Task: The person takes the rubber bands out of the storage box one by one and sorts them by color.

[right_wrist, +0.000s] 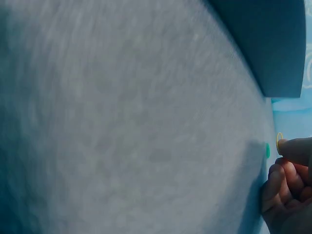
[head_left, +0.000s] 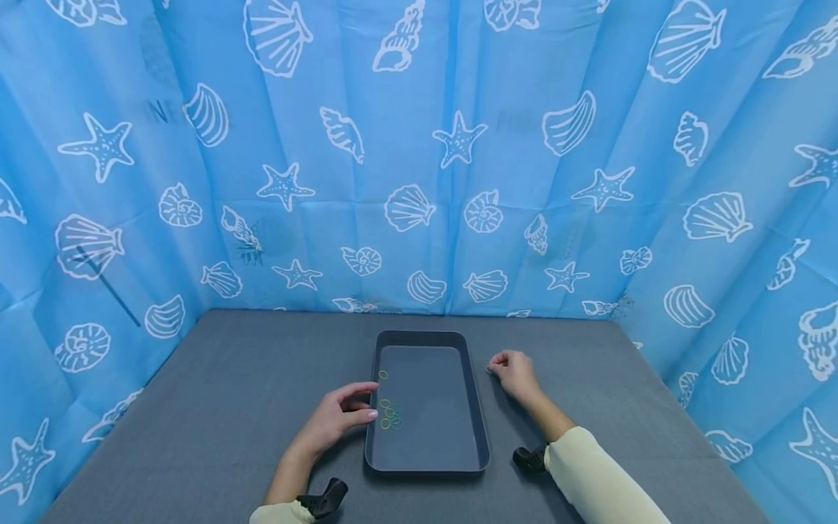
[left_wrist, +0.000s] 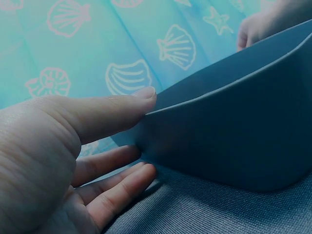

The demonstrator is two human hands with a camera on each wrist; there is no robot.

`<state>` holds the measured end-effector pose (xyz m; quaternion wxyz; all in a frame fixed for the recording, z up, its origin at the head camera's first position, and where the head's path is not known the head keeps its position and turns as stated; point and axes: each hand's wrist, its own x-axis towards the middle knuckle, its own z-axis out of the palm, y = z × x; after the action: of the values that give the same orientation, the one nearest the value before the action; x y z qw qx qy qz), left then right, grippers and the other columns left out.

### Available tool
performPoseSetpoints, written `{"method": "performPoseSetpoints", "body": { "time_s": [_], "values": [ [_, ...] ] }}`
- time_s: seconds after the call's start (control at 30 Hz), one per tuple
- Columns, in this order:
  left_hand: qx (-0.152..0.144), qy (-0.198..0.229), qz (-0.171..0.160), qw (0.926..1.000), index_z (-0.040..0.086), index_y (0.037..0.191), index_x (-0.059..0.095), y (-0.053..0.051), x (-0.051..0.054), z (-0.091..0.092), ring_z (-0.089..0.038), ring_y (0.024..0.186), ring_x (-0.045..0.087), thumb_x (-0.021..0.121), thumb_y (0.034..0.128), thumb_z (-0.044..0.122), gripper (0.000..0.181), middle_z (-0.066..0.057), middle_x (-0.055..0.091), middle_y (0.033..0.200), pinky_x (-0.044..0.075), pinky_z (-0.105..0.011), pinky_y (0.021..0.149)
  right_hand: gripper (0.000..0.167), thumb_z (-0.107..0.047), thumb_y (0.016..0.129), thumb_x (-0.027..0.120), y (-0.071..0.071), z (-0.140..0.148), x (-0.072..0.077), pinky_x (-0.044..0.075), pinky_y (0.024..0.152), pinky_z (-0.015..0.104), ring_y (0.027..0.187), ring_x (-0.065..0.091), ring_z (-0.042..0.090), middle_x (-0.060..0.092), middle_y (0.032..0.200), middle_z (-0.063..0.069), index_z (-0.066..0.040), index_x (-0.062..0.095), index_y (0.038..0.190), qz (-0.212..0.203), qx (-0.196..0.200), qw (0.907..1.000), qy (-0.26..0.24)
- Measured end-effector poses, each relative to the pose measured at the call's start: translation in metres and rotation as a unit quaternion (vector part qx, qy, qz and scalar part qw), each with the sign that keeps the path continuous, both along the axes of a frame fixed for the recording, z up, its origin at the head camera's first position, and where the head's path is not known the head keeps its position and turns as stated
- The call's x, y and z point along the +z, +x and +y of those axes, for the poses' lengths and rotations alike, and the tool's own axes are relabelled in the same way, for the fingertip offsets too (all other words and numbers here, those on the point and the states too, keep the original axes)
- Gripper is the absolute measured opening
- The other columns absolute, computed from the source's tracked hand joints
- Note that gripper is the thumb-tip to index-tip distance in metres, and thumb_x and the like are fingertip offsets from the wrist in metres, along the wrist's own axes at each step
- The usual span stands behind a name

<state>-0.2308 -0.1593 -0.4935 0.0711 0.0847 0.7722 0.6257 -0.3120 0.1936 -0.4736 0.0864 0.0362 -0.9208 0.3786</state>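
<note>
A dark grey rectangular tray [head_left: 432, 466] lies on the table. Inside, along its left side, are several thin yellow and green rings, among them a yellow ring [head_left: 383, 375]. My left hand [head_left: 337, 418] is at the tray's left wall with fingers extended; in the left wrist view its thumb [left_wrist: 122, 109] is at the rim and the other fingers are outside, low by the wall. Right of the tray, my right hand [head_left: 517, 375] pinches a thin yellow ring [right_wrist: 280, 143] between thumb and fingertip. Close by, a small green object [right_wrist: 267, 150] shows beside those fingers.
A grey cloth covers the table [head_left: 262, 364]. Blue curtains [head_left: 419, 145] printed with white shells and starfish hang behind it and at both sides. Black straps or mounts [head_left: 324, 498] sit at both wrists, by the pale sleeves [head_left: 596, 473].
</note>
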Motion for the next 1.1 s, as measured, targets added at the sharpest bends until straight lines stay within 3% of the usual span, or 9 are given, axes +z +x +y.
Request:
{"method": "performPoseSetpoints", "body": {
  "time_s": [0.5,1.1],
  "values": [
    [-0.003,-0.004,0.002,1.0000,0.011,0.132,0.060,-0.0006,-0.0012,-0.0015,-0.025,0.101,0.058,0.075,0.0865,0.021,0.049,-0.015,0.055,0.132,0.050,-0.040,0.084,0.009,-0.003,0.087,0.070,-0.0031,0.0033,-0.0060,0.043,0.060,0.034,0.064,0.052,0.016,0.062,0.073,0.003,-0.002,0.067,0.079,-0.001,0.000,0.9986,0.052],
    [-0.006,-0.002,0.001,1.0000,0.010,0.132,0.059,0.0002,0.0002,-0.0012,-0.025,0.101,0.058,0.075,0.0870,0.019,0.049,-0.015,0.054,0.131,0.050,-0.041,0.084,0.005,-0.002,0.088,0.069,-0.0058,0.0062,-0.0038,0.044,0.064,0.035,0.070,0.055,0.018,0.064,0.078,0.005,-0.002,0.067,0.083,-0.015,-0.002,0.9993,0.035]
  ]
}}
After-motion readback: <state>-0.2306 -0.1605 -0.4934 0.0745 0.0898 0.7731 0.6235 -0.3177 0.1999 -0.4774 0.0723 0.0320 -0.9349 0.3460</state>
